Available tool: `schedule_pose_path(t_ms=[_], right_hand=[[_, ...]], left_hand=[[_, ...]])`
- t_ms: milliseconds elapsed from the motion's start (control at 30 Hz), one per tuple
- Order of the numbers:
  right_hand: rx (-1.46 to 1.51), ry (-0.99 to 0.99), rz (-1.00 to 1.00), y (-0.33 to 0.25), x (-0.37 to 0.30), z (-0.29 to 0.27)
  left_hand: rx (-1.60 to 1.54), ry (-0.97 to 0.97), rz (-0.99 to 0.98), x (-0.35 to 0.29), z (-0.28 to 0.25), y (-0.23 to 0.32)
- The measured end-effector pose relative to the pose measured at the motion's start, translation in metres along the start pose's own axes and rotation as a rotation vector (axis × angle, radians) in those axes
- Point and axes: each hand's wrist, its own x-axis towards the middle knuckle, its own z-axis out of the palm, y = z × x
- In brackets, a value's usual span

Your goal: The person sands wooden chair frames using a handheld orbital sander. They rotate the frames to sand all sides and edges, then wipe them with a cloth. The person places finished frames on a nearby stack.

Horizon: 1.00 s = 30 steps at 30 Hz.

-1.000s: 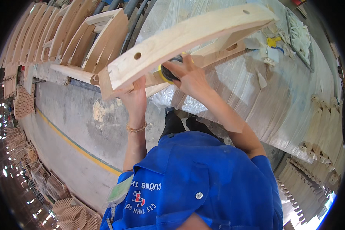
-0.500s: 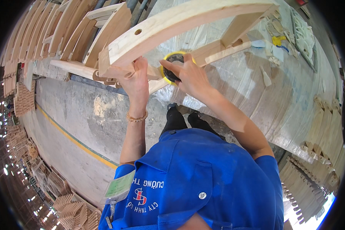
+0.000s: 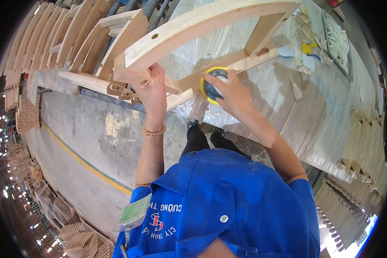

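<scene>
Wooden frame [image 3: 193, 22]: toward 12 o'clock, tilted over the plastic-covered counter [image 3: 273, 118]; probably stiff and fairly heavy, its bare wood likely easy to grip, though edges could dent.
Left hand [image 3: 153, 92]: at about half past ten, gripping the frame's near end; a second hold on the far end, toward 1 o'clock, would likely balance it.
Right hand [image 3: 235, 94]: about half past one, gripping the yellow-rimmed round pad [image 3: 210, 91].
Pad: likely light, best spanned across its back; contact with the frame unclear.

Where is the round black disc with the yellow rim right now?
In the head view, the yellow-rimmed disc is in the right hand, above and slightly right of centre, by the wooden frame.
</scene>
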Motion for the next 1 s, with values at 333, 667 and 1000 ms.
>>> schedule_pose_path(t_ms=[333,667,1000], right_hand=[[0.148,0.006,-0.068,-0.024,0.032,0.016],[0.203,0.346,0.194,0.056,0.015,-0.013],[0.129,0.319,0.312,0.064,-0.023,-0.026]], left_hand=[[0.083,-0.006,-0.019,0.002,-0.002,0.001],[0.025,-0.043,-0.022,0.012,-0.011,-0.015],[0.008,0.014,-0.021,0.015,-0.008,-0.017]])
